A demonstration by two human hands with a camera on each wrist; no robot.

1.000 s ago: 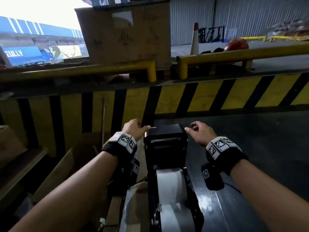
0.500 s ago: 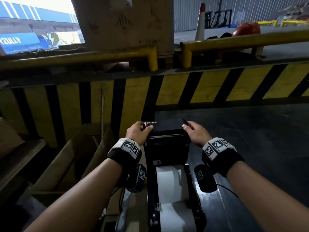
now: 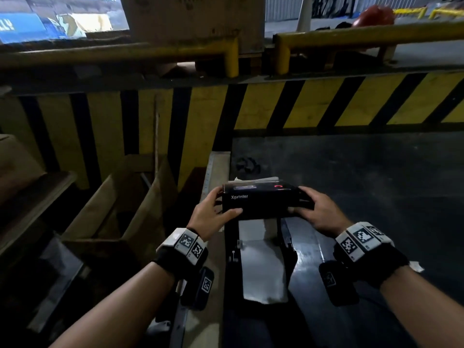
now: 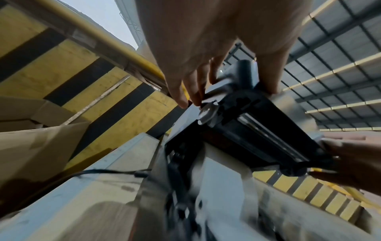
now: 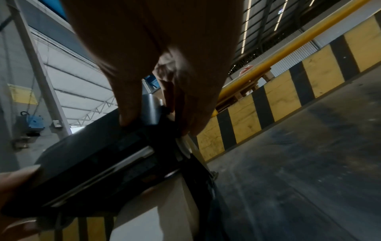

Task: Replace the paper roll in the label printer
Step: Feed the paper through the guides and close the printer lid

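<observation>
The black label printer's lid point(image 3: 261, 202), marked Xprinter, is tilted up off its body. My left hand point(image 3: 213, 212) grips the lid's left end, thumb on the front face, fingers behind. My right hand point(image 3: 319, 209) grips its right end the same way. Under the raised lid white label paper point(image 3: 261, 259) runs back toward me between black guides. From below, in the left wrist view, the lid's underside point(image 4: 257, 124) shows a roller, with my left hand point(image 4: 216, 78) at its end. The right wrist view shows my right hand point(image 5: 156, 101) clamped on the lid point(image 5: 98, 163).
The printer sits on a dark grey table point(image 3: 364, 187) against a yellow-and-black striped barrier point(image 3: 301, 104) with yellow rails point(image 3: 351, 38) above. Open cardboard boxes point(image 3: 120, 204) stand low on the left. A large carton point(image 3: 195, 18) rests behind the barrier.
Both hands closed on the printer lid's ends and swung it up; the lid now stands tilted open with paper showing beneath. The head view dipped downward.
</observation>
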